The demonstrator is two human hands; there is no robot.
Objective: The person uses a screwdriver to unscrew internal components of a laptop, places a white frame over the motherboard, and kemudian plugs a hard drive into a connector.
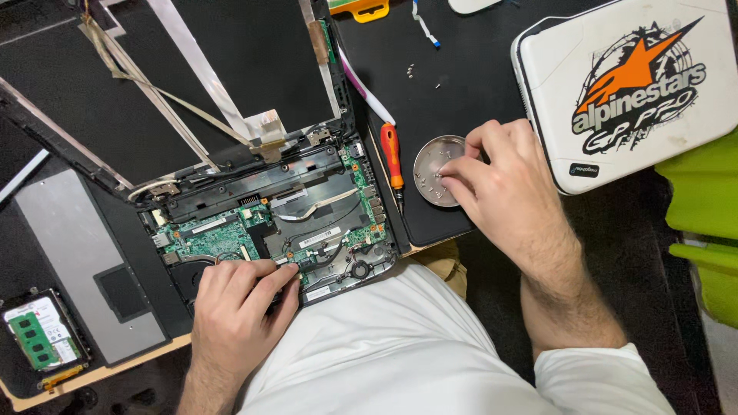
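Note:
An opened laptop base (231,192) with a green circuit board (211,237) lies at the table's front edge. My left hand (238,307) rests on its near edge, fingertips pressed on the board by the black cables. My right hand (503,184) reaches into a round metal dish (430,157) holding small screws, fingers pinched together over them; whether a screw is between them is hidden. A red-handled screwdriver (392,154) lies between the laptop and the dish.
The detached screen panel (192,69) with ribbon cables lies behind the base. A grey cover plate (69,253), a hard drive and a green memory stick (34,338) sit left. A white case (623,84) sits at the right. Loose screws (411,71) lie on the black mat.

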